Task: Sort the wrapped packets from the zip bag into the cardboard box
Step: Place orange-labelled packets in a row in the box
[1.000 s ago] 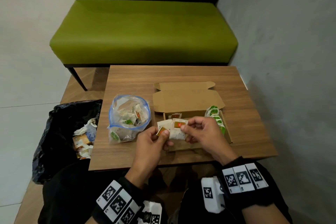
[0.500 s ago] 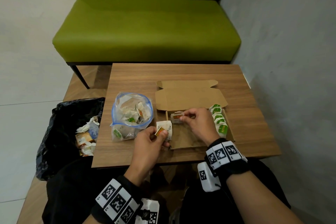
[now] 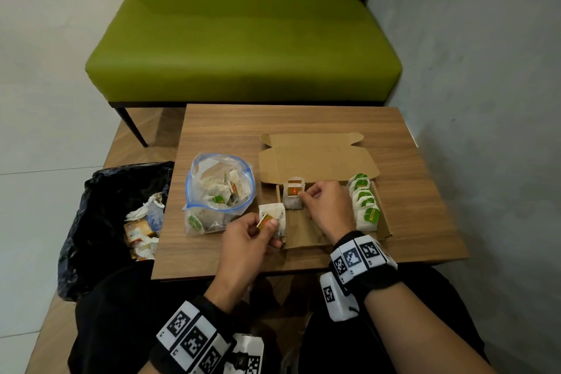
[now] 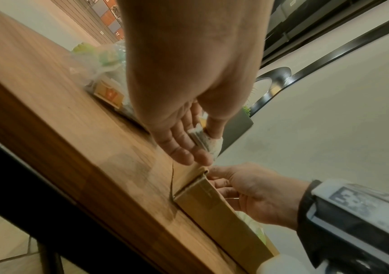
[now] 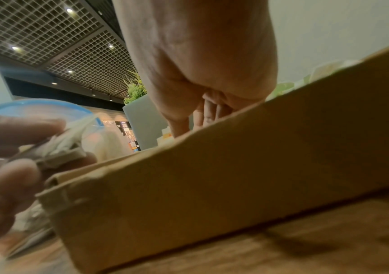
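Pinching packets (image 3: 293, 196), apparently, both hands (image 3: 326, 206).

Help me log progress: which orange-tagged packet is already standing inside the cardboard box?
The orange-tagged packet pinched by the right hand, upright at the cardboard box's far left end. The other one is held by the left hand outside it.

Green bench (image 3: 243, 45) behind wooden table (image 3: 303, 127); black rubbish bag (image 3: 100, 222) with crumpled wrappers at left, on pale tiled floor (image 3: 36, 130).
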`<state>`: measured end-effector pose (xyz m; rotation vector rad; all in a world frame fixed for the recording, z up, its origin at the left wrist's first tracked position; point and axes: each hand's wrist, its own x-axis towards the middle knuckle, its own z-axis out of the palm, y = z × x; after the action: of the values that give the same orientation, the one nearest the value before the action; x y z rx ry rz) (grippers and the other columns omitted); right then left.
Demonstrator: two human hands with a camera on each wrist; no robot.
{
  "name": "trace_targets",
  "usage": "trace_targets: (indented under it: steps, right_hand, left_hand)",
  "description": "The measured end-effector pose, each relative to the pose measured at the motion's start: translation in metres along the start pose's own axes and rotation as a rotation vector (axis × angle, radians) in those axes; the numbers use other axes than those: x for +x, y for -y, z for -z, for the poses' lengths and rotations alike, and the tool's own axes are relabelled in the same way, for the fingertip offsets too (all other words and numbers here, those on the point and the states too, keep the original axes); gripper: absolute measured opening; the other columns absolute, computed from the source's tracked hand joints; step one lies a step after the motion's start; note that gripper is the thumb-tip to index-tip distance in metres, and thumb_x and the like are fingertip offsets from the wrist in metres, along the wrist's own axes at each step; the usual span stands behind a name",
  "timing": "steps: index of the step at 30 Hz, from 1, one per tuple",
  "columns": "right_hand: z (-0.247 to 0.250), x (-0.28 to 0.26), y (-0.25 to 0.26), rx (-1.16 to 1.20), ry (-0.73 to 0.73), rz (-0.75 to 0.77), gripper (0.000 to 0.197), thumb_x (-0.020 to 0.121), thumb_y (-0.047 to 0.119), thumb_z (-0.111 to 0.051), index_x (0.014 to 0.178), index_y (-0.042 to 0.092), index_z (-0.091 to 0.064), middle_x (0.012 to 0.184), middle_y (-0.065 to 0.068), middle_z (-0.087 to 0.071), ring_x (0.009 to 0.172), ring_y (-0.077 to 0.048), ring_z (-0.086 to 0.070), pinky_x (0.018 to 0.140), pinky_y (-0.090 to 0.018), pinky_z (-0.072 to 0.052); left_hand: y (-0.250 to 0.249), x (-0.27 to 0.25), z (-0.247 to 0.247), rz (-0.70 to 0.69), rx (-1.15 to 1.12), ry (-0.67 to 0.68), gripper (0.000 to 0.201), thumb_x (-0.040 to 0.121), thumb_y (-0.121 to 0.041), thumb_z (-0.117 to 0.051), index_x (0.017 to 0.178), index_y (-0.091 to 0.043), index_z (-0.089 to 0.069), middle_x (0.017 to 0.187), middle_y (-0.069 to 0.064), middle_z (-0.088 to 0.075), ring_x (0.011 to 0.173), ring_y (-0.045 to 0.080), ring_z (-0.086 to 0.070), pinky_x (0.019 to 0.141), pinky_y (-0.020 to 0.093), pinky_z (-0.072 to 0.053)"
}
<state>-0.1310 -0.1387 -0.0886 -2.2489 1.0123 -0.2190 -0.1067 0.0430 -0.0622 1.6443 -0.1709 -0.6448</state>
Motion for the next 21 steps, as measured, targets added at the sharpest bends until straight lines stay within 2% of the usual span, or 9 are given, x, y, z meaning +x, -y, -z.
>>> trace_targets:
  steps: [3, 8, 12, 18, 21]
  right_hand:
    - [0.001, -0.001, 0.002, -0.102, -0.014, 0.028, 0.03, 0.088, 0.044, -0.07, 0.092, 0.015, -0.074, 0.083, -0.002, -0.074, 0.08, -0.02, -0.068, 0.074, -0.034, -0.056]
    - [0.0, -0.003, 0.007, -0.119, 0.034, 0.083, 0.03, 0.091, 0.042, -0.065, 0.101, 0.016, -0.076, 0.097, -0.004, -0.075, 0.091, -0.024, -0.068, 0.081, -0.039, -0.057]
    - [0.001, -0.002, 0.006, -0.094, 0.017, 0.066, 0.033, 0.091, 0.043, -0.066, 0.109, 0.017, -0.075, 0.104, -0.003, -0.075, 0.096, -0.022, -0.068, 0.083, -0.036, -0.057]
    - [0.006, -0.005, 0.003, -0.044, 0.071, 0.049, 0.031, 0.092, 0.04, -0.064, 0.112, 0.019, -0.074, 0.101, 0.0, -0.076, 0.091, -0.016, -0.068, 0.079, -0.029, -0.054]
    - [0.017, -0.011, 0.003, 0.111, 0.022, 0.012, 0.023, 0.091, 0.037, -0.066, 0.1, 0.019, -0.076, 0.087, 0.004, -0.076, 0.075, -0.011, -0.068, 0.068, -0.028, -0.054]
  left_hand:
    - [0.001, 0.0, 0.001, 0.001, 0.005, 0.003, 0.011, 0.096, -0.015, -0.061, 0.097, -0.007, -0.069, 0.081, 0.012, -0.074, 0.064, 0.016, -0.069, 0.054, 0.02, -0.052]
    - [0.002, 0.001, 0.001, 0.0, 0.011, 0.005, 0.011, 0.096, -0.016, -0.061, 0.096, -0.008, -0.068, 0.081, 0.013, -0.074, 0.064, 0.017, -0.07, 0.055, 0.021, -0.053]
    - [0.002, 0.001, 0.002, -0.004, 0.006, 0.009, 0.012, 0.096, -0.017, -0.061, 0.096, -0.008, -0.068, 0.081, 0.011, -0.075, 0.066, 0.019, -0.07, 0.054, 0.021, -0.052]
    - [0.0, 0.001, -0.001, -0.046, 0.015, 0.014, 0.011, 0.095, -0.017, -0.062, 0.092, -0.009, -0.069, 0.078, 0.01, -0.074, 0.063, 0.018, -0.069, 0.053, 0.023, -0.05]
    - [-0.005, 0.002, -0.004, -0.074, 0.021, 0.036, 0.012, 0.095, -0.019, -0.063, 0.09, -0.009, -0.068, 0.076, 0.011, -0.073, 0.062, 0.02, -0.068, 0.05, 0.02, -0.047]
